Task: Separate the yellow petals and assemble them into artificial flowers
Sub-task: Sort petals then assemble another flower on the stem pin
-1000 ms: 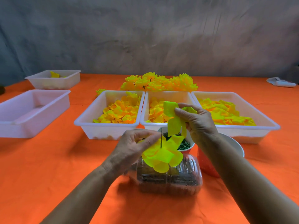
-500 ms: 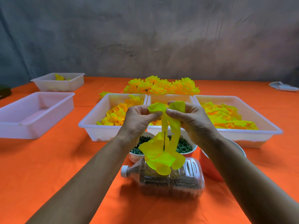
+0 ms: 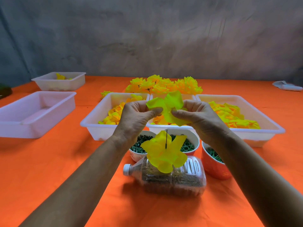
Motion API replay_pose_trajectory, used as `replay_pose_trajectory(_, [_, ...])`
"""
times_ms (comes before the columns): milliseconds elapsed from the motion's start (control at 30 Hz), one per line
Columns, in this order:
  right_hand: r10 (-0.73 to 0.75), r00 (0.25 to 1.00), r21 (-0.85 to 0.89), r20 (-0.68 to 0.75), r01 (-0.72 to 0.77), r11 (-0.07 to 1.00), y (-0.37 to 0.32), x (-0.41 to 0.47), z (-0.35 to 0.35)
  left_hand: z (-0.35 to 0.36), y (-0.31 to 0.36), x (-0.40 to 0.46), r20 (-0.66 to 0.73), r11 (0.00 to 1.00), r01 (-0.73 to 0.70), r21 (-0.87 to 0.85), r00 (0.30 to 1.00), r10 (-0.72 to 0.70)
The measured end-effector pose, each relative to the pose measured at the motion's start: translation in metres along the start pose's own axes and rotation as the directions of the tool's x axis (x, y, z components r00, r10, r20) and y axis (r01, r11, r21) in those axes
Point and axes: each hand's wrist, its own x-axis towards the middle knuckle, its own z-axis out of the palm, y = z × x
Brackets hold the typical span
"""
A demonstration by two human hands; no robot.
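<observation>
Centre frame, left hand (image 3: 137,117) & right hand (image 3: 198,117) each pinch yellow petals (image 3: 165,105) above bench (image 3: 49,161). Petals look light, soft, floppy; prob. best gripped at edges w/ fingertips.

Yellow petals (image 3: 165,106), orange tablecloth (image 3: 49,161), white trays (image 3: 91,123).

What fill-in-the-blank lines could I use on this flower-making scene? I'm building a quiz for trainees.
1. Both the left hand and the right hand pinch a yellow ____.
2. The half-built flower sits on a thin spike above a lying plastic ____.
3. The tablecloth is ____.
4. Finished flowers lie ____ the white trays.

Missing words: petal; bottle; orange; behind
</observation>
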Motion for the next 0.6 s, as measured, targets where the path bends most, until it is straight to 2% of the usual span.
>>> replay_pose_trajectory(133, [-0.007,1.000,0.051,0.028,0.006,0.999,0.000,-0.008,0.000,-0.002,0.001,-0.011,0.016,1.000,0.005,0.007,1.000,-0.005])
replay_pose_trajectory(300, [0.056,0.998,0.155,0.018,-0.058,0.986,0.001,-0.013,-0.001,0.000,0.002,-0.017,0.045,1.000,0.012,-0.019,0.999,-0.012])
replay_pose_trajectory(600, [-0.005,1.000,0.111,0.030,0.002,0.994,-0.002,-0.022,0.004,-0.002,0.002,-0.019,0.025,1.000,0.026,-0.011,0.999,-0.026])
